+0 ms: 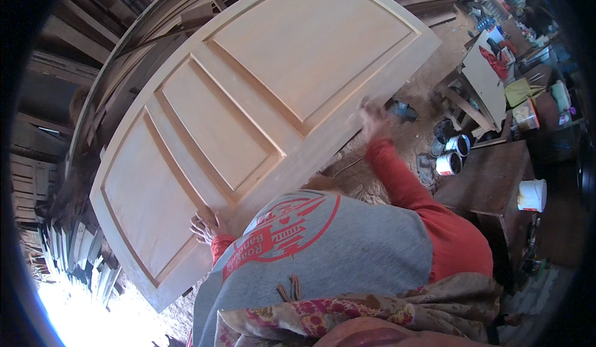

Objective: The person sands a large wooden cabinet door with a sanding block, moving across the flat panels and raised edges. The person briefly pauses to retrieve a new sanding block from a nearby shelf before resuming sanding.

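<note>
A pale wooden panel door [321, 67] lies before me, slanting across the view, with recessed panels framed by raised moulding. My left hand [207, 227] rests on its near stile at the left, fingers spread over the moulding edge and holding nothing visible. Farther right, my right hand [374, 118] is at the door's near long edge. Motion blurs that hand, so its fingers and anything under them cannot be made out. My red sleeve [396, 170] reaches out to it, and my grey shirt front covers part of the door's near edge.
Stacked boards [139, 67] stand behind the door, and thin wood strips [77, 254] lean at lower left. To the right are open paint cans [449, 164], a brown wooden cabinet [489, 193], a white bucket [531, 195] and a cluttered table [486, 76]. Dust covers the floor.
</note>
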A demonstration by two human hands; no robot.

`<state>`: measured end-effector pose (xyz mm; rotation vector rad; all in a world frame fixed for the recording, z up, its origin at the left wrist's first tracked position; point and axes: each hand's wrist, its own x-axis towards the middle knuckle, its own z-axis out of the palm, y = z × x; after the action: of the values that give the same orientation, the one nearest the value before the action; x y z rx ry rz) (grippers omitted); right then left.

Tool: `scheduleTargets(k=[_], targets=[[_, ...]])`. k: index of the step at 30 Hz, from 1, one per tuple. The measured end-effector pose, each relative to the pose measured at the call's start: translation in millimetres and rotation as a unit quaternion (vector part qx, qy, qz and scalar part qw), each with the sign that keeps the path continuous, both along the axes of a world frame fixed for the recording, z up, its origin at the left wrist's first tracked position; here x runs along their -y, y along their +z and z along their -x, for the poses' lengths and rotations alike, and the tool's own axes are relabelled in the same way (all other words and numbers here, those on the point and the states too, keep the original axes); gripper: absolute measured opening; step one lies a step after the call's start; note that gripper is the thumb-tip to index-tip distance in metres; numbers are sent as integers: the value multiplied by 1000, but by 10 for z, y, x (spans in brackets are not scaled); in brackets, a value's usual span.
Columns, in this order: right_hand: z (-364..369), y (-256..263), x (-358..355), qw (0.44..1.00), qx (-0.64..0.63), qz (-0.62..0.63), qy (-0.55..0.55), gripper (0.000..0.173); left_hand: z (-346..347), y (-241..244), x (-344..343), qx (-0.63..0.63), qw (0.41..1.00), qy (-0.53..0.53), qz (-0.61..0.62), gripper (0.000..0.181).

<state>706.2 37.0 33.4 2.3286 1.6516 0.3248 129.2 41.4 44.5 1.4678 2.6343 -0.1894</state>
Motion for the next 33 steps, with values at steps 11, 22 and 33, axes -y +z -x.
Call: scheduleTargets(k=[11, 22, 33], targets=[[-970, -64, -1071, 989, -122, -30, -82, 41, 58, -92, 36, -9, 997, -27, -66, 78], [611, -272, -586, 825, -534, -185, -1, 42, 424, -356, 169, 87, 971, -81, -205, 101], [1602, -305, -276, 802, -522, -289, -7, 47, 1442, -161, 1115, 12, 996, 70, -51, 110]])
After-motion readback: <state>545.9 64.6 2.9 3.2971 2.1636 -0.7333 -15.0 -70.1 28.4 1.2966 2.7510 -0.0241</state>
